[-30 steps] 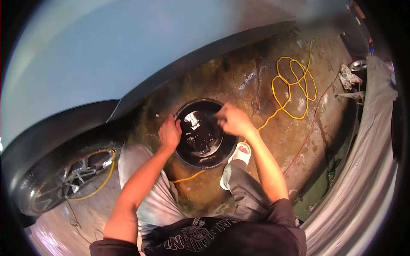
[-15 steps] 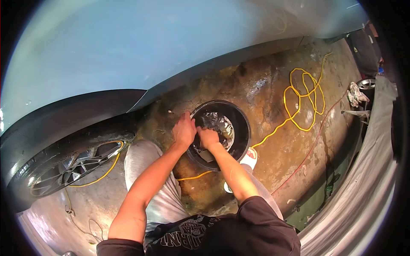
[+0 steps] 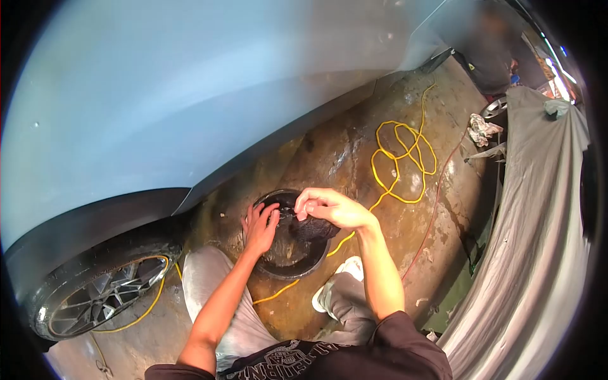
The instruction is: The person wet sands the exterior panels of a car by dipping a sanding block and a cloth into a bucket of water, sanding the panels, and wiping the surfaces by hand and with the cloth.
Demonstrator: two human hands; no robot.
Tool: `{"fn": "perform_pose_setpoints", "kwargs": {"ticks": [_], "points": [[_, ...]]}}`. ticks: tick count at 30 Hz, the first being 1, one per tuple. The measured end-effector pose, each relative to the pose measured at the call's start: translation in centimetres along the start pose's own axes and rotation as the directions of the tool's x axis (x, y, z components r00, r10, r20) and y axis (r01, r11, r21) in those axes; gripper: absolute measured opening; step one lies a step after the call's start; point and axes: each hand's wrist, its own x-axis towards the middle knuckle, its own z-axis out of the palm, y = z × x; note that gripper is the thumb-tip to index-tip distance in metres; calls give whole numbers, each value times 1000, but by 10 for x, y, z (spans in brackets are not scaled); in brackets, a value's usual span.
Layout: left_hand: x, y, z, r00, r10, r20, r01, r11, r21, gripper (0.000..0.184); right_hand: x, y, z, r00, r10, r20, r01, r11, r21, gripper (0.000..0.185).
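A black bucket (image 3: 289,274) with dark water in it stands on the floor between my feet. My right hand (image 3: 329,208) is over the bucket's right side, its fingers pinched on a dark, wet-looking cloth (image 3: 313,229) that hangs below the palm. Part of the cloth is hidden by the hand. At the bucket's left rim is my left hand (image 3: 259,228), with its fingers spread and nothing in them; whether it touches the rim I cannot tell.
A light blue car body (image 3: 158,95) fills the upper left, above a wheel (image 3: 107,288). A yellow cord (image 3: 373,171) loops over the wet floor, near a thin red line (image 3: 437,206). Grey draped fabric (image 3: 525,221) hangs at the right. A blurred person (image 3: 494,54) is at the upper right.
My right hand has come up out of the bucket with the dark cloth. My left hand has lowered slightly in view and spread its fingers. The camera view has shifted and tilted.
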Motion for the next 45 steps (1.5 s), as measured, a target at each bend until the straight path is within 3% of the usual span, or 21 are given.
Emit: {"fn": "perform_pose_setpoints", "kwargs": {"ticks": [2, 3, 5, 6, 8, 9, 12, 13, 15, 16, 20, 23, 25, 27, 28, 29, 32, 36, 38, 41, 45], "points": [[0, 16, 2, 988, -113, 109, 126, 985, -118, 64, -5, -20, -4, 974, -177, -143, 202, 961, 189, 17], [5, 20, 3, 969, -97, 226, 188, 884, -428, 77, -3, -21, -6, 970, -197, -146, 222, 958, 180, 17], [-3, 60, -8, 874, -170, 455, 484, 218, -847, 88, 7, -13, -4, 960, -189, -206, 264, 853, 449, 24], [0, 64, -10, 877, -171, 449, 479, 245, -843, 88, 12, -2, -1, 967, -151, -207, 242, 804, 544, 26], [6, 66, -15, 888, -23, 460, 460, 16, -888, 96, 21, 29, 5, 952, -168, -254, 275, 833, 479, 29], [10, 59, -10, 914, 22, 405, 405, 4, -914, 83, 24, 42, 8, 942, -154, -297, 269, 875, 403, 31], [21, 65, -3, 938, -184, 293, 335, 273, -902, 31, 17, 74, 14, 904, -188, -383, 335, 870, 362, 37], [24, 78, -2, 974, -150, 171, 219, 417, -882, 23, 11, 80, 13, 877, -181, -446, 360, 861, 358, 37], [29, 114, -15, 998, -67, 1, 55, 807, -588, 20, -7, 92, 3, 841, -173, -513, 430, 789, 439, 42], [38, 120, -20, 997, 23, -70, -52, 899, -436, 19, -16, 106, -7, 840, -207, -502, 472, 736, 486, 44], [36, 244, -94, 829, 433, -355, -426, 899, 101, 53, -43, 132, -40, 710, -19, -704, 401, 832, 383, 45], [15, 306, -161, 582, 613, -534, -401, 788, 467, 104, -37, 138, -53, 619, -73, -782, 618, 659, 428, 44], [0, 334, -207, 366, 788, -495, -244, 595, 766, 107, -21, 124, -58, 610, -46, -791, 656, 589, 472, 44], [-17, 347, -257, 252, 806, -536, -61, 566, 822, 94, -3, 111, -64, 650, -97, -754, 660, 563, 497, 44], [-29, 350, -283, 186, 854, -486, 37, 489, 872, 80, 5, 105, -70, 684, -88, -724, 618, 597, 512, 44], [-44, 360, -306, 227, 887, -402, 41, 404, 914, 74, 15, 100, -76, 716, -79, -694, 574, 631, 521, 44], [-81, 351, -399, 60, 952, -301, 317, 268, 910, 62, 32, 96, -93, 748, -106, -655, 562, 627, 540, 44], [-98, 336, -479, -29, 951, -309, 495, 282, 822, 54, 38, 112, -115, 763, -72, -642, 541, 614, 575, 43], [-80, 347, -481, -171, 919, -355, 580, 385, 717, 48, 38, 119, -127, 760, -31, -649, 543, 578, 609, 42], [-34, 390, -474, -146, 943, -300, 565, 328, 757, 44, 33, 122, -144, 731, -40, -681, 589, 542, 600, 42], [66, 484, -384, -7, 984, -180, 442, 165, 882, 45, 27, 127, -158, 699, -21, -715, 624, 506, 595, 43]]}}
